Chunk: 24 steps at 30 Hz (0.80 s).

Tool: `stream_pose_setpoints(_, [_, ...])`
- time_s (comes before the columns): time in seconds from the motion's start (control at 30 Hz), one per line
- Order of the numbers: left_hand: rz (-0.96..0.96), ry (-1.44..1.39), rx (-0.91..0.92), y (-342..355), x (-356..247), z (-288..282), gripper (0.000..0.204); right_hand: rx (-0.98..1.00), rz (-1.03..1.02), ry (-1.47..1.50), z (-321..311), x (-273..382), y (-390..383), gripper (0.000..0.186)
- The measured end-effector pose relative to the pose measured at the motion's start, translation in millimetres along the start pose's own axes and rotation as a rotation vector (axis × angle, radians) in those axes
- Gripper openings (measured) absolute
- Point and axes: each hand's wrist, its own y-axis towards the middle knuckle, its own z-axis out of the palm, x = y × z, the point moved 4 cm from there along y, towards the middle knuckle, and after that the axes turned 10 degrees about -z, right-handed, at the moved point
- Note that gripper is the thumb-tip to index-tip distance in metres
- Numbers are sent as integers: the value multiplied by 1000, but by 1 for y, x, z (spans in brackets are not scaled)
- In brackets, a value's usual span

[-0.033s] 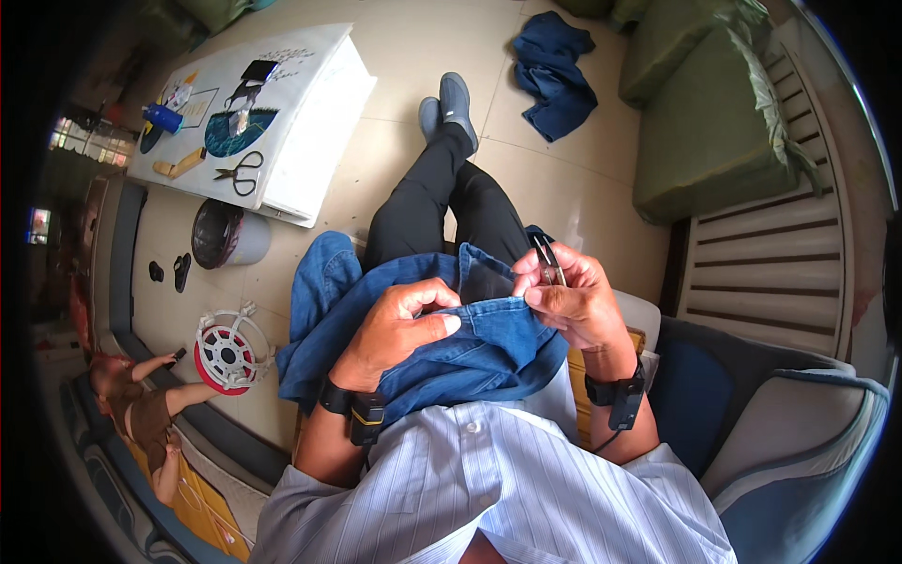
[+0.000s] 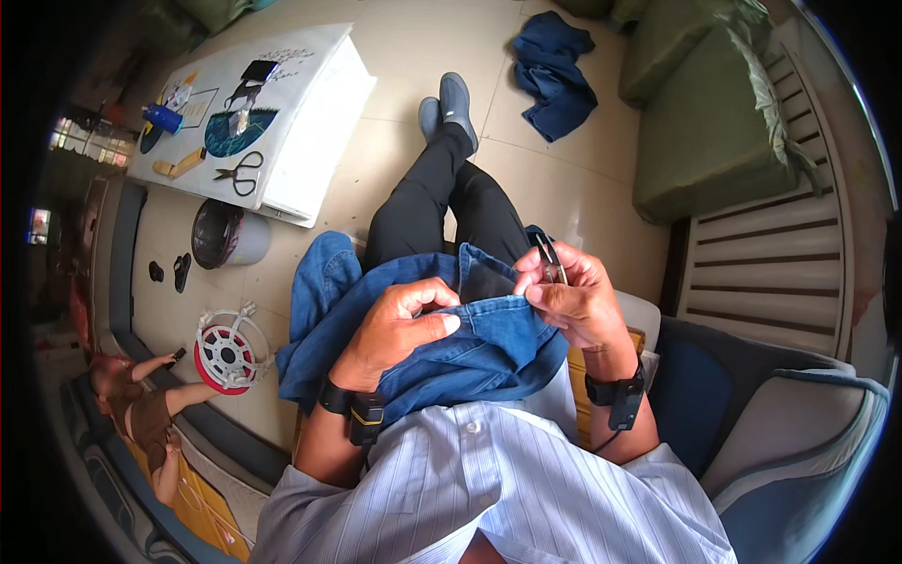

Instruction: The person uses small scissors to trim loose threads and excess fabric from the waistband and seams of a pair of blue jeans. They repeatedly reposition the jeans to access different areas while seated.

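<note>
A blue denim garment (image 2: 404,357) lies bunched across my lap. My left hand (image 2: 409,324) pinches its seamed edge between thumb and fingers. To the right, my right hand (image 2: 573,296) grips the same edge with thumb and fingertip. Small thread snips (image 2: 551,263), dark with silvery metal, are held in that hand too, their points upward and clear of the cloth. Between the hands the edge is drawn fairly straight, and a fold stands up behind it. Any loose thread there is too small to make out.
A white table (image 2: 319,122) at the far left bears black scissors (image 2: 242,174) and a blue bottle (image 2: 163,117). Beside it stands a waste bin (image 2: 246,240). More denim (image 2: 552,75) lies on the floor ahead. A person (image 2: 150,414) reclines at left, near a round rack (image 2: 228,355).
The thread snips have tilted slightly in my right hand. Both hands keep their grip on the denim in the same place.
</note>
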Motion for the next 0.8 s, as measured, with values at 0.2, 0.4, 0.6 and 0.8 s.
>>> stream_pose_setpoints(0.2, [-34,-160,-61,-1,4,1,13,-164,-140,-307,1,13,-11,34])
stream_pose_setpoints(0.4, [-75,-289,-91,-4,-4,7,12,85,-377,-701,29,27,-31,28])
stream_pose_setpoints(0.6, [-80,-313,-93,-5,-6,12,14,149,-502,-869,54,20,-42,28])
stream_pose_setpoints(0.8, [-42,-427,-66,-6,-4,15,16,148,-527,-989,57,15,-43,28])
